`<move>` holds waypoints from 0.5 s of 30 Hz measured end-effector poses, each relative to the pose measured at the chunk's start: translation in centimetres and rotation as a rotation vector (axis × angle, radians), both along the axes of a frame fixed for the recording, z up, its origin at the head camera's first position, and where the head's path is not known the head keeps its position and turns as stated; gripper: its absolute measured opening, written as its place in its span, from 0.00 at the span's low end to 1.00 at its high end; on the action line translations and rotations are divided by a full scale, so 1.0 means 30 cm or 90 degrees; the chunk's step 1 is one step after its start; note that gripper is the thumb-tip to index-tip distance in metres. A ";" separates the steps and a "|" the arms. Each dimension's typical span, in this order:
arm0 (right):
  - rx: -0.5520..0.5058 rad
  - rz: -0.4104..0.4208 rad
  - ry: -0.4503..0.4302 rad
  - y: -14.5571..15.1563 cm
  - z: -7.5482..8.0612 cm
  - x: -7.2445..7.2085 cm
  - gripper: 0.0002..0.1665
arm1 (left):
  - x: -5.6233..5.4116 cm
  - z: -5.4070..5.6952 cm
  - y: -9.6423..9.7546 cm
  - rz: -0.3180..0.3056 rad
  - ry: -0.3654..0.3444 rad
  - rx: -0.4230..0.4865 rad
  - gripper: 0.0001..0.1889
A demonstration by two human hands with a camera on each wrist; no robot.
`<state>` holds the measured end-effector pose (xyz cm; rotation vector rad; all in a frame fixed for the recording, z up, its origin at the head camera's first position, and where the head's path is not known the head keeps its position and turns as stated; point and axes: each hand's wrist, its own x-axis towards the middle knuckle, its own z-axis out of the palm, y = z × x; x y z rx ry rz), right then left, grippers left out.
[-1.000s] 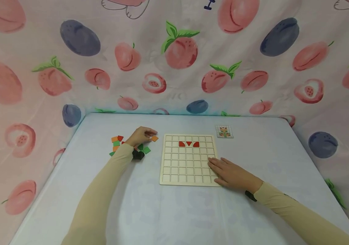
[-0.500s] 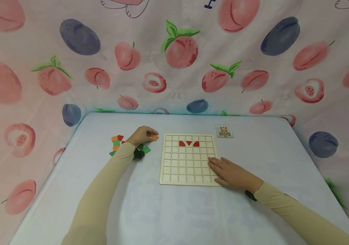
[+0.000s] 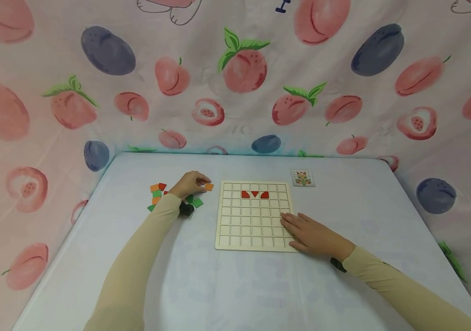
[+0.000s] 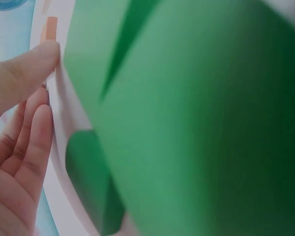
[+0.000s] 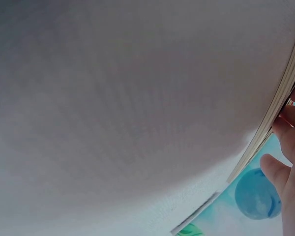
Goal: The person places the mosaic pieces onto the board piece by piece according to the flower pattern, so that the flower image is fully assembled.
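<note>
Just left of the board, my left hand (image 3: 190,184) pinches an orange square tile (image 3: 209,186) at the tips of thumb and fingers. The left wrist view has the thumb (image 4: 27,69) against that orange tile (image 4: 50,28), with large blurred green tiles (image 4: 152,132) close to the camera. The pale wooden grid board (image 3: 252,225) lies flat and bears three red tiles (image 3: 255,194) in one upper row. My right hand (image 3: 315,234) rests with extended fingers on the board's right edge. From the right wrist, the fingers (image 5: 289,140) show at the board's edge (image 5: 270,118).
Loose orange, red and green tiles (image 3: 156,194) lie left of the left hand, partly behind its wrist. Green tiles (image 3: 198,202) sit below that hand. A small pattern card (image 3: 303,178) lies beyond the board's upper right. A fruit-print curtain (image 3: 235,124) hangs behind the table.
The orange tile has turned from a diamond angle to nearly square-on at my left fingertips. The right hand and the board have stayed in place.
</note>
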<state>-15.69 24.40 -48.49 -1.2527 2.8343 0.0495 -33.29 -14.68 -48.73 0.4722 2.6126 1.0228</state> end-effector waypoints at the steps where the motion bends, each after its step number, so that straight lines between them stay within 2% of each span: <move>1: 0.000 0.000 0.000 0.000 0.001 0.000 0.37 | 0.001 0.000 -0.001 -0.003 0.005 -0.004 0.16; 11: -0.004 0.002 0.003 -0.002 0.000 -0.002 0.38 | 0.007 0.005 -0.004 0.001 0.029 -0.024 0.14; 15: -0.008 0.004 0.012 0.000 -0.006 -0.003 0.38 | 0.015 0.011 -0.001 0.015 0.016 -0.016 0.14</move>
